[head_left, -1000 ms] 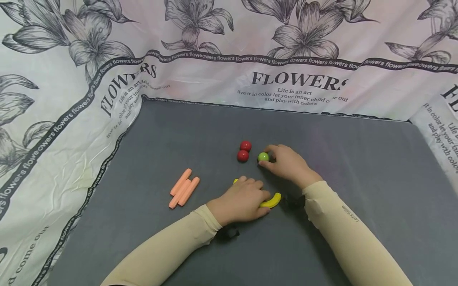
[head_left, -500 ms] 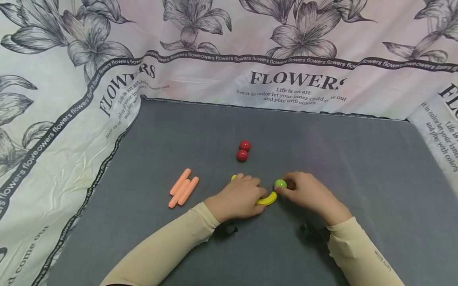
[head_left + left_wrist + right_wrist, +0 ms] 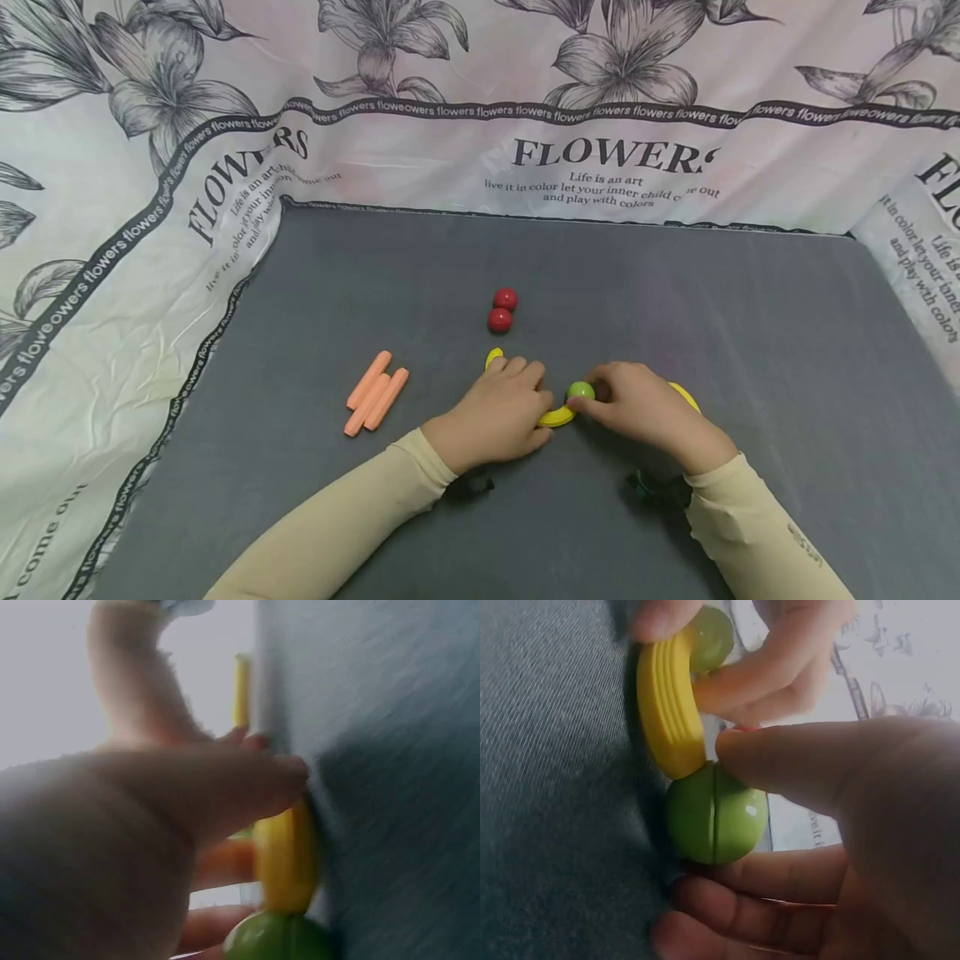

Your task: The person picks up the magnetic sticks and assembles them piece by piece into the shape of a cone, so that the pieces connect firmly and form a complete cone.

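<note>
In the head view my left hand lies over a yellow toy banana, thumb and fingers pinching it, as the right wrist view confirms. My right hand pinches a grooved green ball, which touches the banana's end in the right wrist view. A second green round piece shows behind the banana there, beside the left fingers; its full shape is hidden. Past the left knuckles pokes another yellow end. Beyond the right hand's back a yellow curved piece is partly hidden.
Two red balls sit touching beyond the hands on the grey table. Several peach-coloured sticks lie side by side left of the left hand. A flower-print sheet borders the table's back and left.
My right hand has brought the green ball nearer and rightward, to the banana's end. A yellow curved piece now shows beyond that hand. The left hand stays nearly in place.
</note>
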Demonstrator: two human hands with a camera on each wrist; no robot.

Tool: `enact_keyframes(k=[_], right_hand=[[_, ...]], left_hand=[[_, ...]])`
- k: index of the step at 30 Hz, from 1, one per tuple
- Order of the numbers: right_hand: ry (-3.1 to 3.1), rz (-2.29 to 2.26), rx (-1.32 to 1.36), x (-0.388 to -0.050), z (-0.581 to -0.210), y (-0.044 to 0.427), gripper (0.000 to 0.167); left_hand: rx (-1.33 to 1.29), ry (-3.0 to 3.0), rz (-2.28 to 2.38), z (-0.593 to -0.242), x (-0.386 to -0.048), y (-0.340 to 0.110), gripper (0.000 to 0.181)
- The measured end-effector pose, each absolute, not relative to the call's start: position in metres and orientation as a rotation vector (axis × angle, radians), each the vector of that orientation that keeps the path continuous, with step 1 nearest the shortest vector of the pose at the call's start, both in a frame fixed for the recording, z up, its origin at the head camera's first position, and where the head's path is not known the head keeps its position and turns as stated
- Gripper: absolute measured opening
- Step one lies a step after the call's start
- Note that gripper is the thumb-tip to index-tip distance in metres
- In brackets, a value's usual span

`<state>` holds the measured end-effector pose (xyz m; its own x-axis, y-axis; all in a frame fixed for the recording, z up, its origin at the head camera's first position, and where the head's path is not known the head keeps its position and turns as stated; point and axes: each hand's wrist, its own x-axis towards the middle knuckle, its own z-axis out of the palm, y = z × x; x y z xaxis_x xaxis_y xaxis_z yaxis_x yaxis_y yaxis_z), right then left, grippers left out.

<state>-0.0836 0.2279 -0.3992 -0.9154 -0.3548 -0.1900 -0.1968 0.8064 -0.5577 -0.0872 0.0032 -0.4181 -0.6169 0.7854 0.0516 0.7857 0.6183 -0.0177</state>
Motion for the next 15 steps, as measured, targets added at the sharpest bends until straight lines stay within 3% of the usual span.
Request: enact_keyframes(k=[4,11,15], right_hand=[[2.724,-0.74,-0.445,-0.08,-0.395,0.226,0.036],[2.678,-0.71,-0.447,-0.081,-0.381,0.243,0.027],[2.726,-0.655,-0.362,-0.088,-0.374,0.266,0.039]], left_hand=[[-1.309,-2.585,0.101,-0.422,-0.076,0.011,0.03],[-1.283,-2.532,0.114,-0.424,-0.066,0.013,0.023],[-1.294,-2.57,0.074,-0.421,-0.067,0.01,0.018]])
